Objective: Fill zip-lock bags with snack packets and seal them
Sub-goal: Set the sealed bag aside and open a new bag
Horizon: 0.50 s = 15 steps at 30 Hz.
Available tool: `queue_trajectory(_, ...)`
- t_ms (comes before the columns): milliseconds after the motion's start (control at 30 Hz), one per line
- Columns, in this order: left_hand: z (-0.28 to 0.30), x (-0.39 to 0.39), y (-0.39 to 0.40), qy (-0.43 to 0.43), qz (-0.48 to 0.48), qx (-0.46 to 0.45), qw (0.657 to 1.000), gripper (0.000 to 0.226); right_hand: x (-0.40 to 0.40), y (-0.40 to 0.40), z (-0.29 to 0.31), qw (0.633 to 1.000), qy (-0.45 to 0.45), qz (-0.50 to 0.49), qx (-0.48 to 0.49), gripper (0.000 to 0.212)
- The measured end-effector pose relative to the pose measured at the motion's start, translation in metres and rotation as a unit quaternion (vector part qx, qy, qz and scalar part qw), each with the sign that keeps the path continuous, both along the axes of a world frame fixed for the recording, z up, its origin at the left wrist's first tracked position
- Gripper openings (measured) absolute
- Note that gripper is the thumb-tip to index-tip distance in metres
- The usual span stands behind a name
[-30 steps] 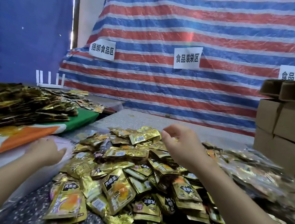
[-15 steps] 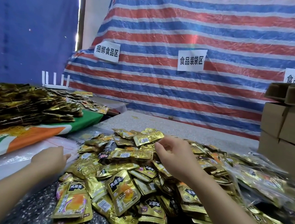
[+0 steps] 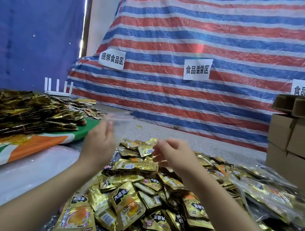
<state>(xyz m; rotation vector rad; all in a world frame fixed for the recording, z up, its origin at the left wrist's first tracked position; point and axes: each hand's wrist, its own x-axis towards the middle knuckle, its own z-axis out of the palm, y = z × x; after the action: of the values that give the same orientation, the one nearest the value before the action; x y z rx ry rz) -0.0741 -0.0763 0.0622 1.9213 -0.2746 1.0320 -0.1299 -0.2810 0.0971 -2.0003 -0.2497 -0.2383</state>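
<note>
A clear zip-lock bag (image 3: pixel 125 129) hangs upright above the pile of gold snack packets (image 3: pixel 150 190), long axis vertical, zip strip uppermost. The left hand (image 3: pixel 99 143) pinches its left edge; the right hand (image 3: pixel 172 154) grips its lower right side.

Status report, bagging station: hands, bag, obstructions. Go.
Left hand pinches the clear plastic zip-lock bag, held up empty. Right hand at the bag's far side, grip unclear. Gold foil snack packets piled below. Nothing blocking.

A striped tarp (image 3: pixel 215 36) bearing three signs (image 3: pixel 197 69) hangs behind. Cardboard boxes (image 3: pixel 302 137) stand right; a white router (image 3: pixel 57 89) sits far left.
</note>
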Motion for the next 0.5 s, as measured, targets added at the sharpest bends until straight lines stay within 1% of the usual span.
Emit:
queue_trajectory(67, 0.008, -0.018, -0.027, -0.031, -0.068, -0.02, 0.997, 0.039, -0.003, 0.002, 0.009, 0.994, 0.051, 0.023, 0.094, 0.034)
queue_trajectory(133, 0.009, -0.036, -0.05, -0.06, -0.12, -0.019, 0.991, 0.043, -0.007, 0.003, 0.017, 0.978, 0.089, 0.025, 0.185, 0.041)
queue_trajectory(167, 0.007, -0.044, -0.061, -0.082, -0.141, -0.007, 0.987, 0.042, -0.01, 0.002, 0.02, 0.968, 0.104, 0.025, 0.227, 0.046)
queue_trajectory(233, 0.001, -0.057, -0.078, -0.125, -0.189, 0.05, 0.973, 0.042, -0.015, -0.004, 0.024, 0.951, 0.121, 0.028, 0.283, 0.055)
queue_trajectory(267, -0.003, -0.06, -0.084, -0.143, -0.209, 0.088, 0.963, 0.041, -0.017, -0.008, 0.025, 0.948, 0.123, 0.026, 0.294, 0.055)
queue_trajectory(300, -0.006, -0.062, -0.089, -0.158, -0.223, 0.124, 0.954, 0.041, -0.02, -0.013, 0.026, 0.947, 0.121, 0.016, 0.297, 0.051)
queue_trajectory(367, -0.012, -0.062, -0.094, -0.187, -0.227, 0.192, 0.936, 0.041, -0.023, -0.021, 0.029, 0.953, 0.112, -0.028, 0.279, 0.037)
queue_trajectory(433, -0.014, -0.059, -0.096, -0.202, -0.199, 0.253, 0.925, 0.042, -0.021, -0.028, 0.029, 0.965, 0.096, -0.075, 0.233, 0.029)
queue_trajectory(500, -0.015, -0.059, -0.097, -0.197, -0.182, 0.287, 0.92, 0.044, -0.02, -0.036, 0.027, 0.977, 0.072, -0.103, 0.174, 0.024)
